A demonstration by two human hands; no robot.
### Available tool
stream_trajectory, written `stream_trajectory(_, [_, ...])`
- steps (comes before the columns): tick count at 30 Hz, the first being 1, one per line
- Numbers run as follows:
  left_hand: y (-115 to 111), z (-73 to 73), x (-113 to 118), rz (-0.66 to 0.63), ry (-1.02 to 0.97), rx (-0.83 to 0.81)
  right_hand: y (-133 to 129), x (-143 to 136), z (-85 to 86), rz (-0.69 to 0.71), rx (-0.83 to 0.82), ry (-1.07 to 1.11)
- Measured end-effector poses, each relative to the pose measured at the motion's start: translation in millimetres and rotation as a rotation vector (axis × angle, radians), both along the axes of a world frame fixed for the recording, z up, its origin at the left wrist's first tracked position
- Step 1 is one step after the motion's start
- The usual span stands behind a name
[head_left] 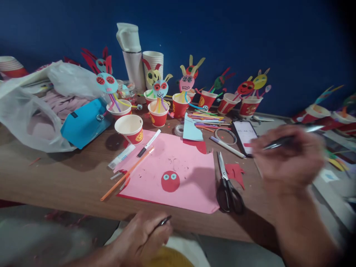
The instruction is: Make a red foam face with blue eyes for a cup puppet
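Note:
My right hand [292, 159], blurred by motion, is raised over the right side of the table, closed around a dark pen [279, 142]. My left hand [150, 233] is below the table's front edge, its fingers closed on a small dark pen cap [164, 221]. Between the hands lies a pink sheet [194, 185] with torn or cut edges. On it rests a red paper circle [170, 185] with two pale blue eyes [170, 177]. Black-handled scissors [228, 191] lie at the sheet's right edge, beside a red paper scrap [236, 174].
An orange straw [126, 174] and white marker [149, 142] lie on the sheet's left side. An open paper cup [128, 128] stands behind. Several cups with paper-faced figures [160, 90] line the back. A plastic bag [33, 122] is left; a phone [244, 135] lies right.

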State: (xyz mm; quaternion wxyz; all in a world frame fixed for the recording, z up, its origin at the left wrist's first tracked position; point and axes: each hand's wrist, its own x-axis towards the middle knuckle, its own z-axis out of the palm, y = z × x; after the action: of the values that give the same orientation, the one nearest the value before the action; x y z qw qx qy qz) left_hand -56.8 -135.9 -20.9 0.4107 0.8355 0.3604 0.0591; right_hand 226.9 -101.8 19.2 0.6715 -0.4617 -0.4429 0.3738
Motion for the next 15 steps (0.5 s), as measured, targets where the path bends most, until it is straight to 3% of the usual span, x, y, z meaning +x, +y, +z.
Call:
stream_trajectory(2, [-9.9,-12.7,-9.0,-0.060,-0.033,0.096,10.4,12.9,0.3,-0.115,0.065,0.070])
stream_trajectory(7, [-14.3,-38.3,-6.9,-0.215,-0.362,0.437,12.1,-10.4,-27.0,0.139,-0.138,-0.019])
stream_trajectory(11, [0.6,-31.4,11.7,-0.295,-0.382,0.694,2.8,-36.6,-42.8,0.231,-0.138,-0.038])
stream_trajectory(15, [15.1,-18.7,19.8,-0.382,-0.107,0.777,-1.8,-57.5,-51.6,0.264,-0.193,-0.025])
